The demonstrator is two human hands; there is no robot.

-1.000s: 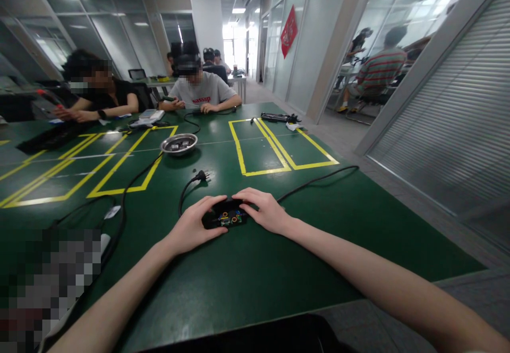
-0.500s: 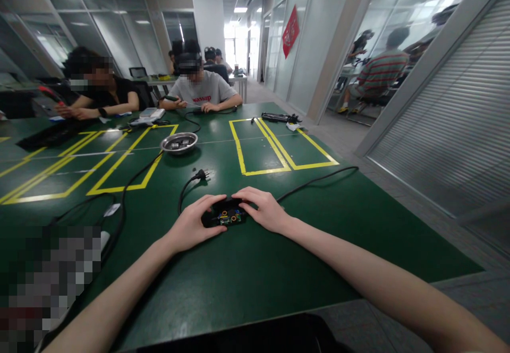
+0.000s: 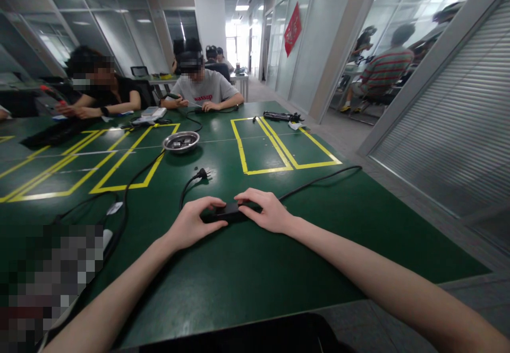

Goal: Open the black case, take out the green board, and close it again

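A small black power adapter [image 3: 228, 212] lies on the green table [image 3: 255, 273] in front of me, with only its black casing showing. My left hand [image 3: 194, 224] grips its left end with curled fingers. My right hand [image 3: 268, 211] grips its right end, fingers laid over the top. One black cable [image 3: 319, 179] runs from the box to the right. Another cable runs from the box's left side to a plug [image 3: 201, 173] lying just beyond it.
A metal bowl [image 3: 180, 141] with small parts sits farther back, between yellow tape rectangles [image 3: 279, 151]. Black cables [image 3: 119, 204] trail at the left. Two people sit at the far side of the table. A black tool [image 3: 281, 115] lies at the back right. The table edge runs along the right.
The adapter's open side with coloured parts was facing up before; now it shows only black casing. Both hands stayed on its ends.
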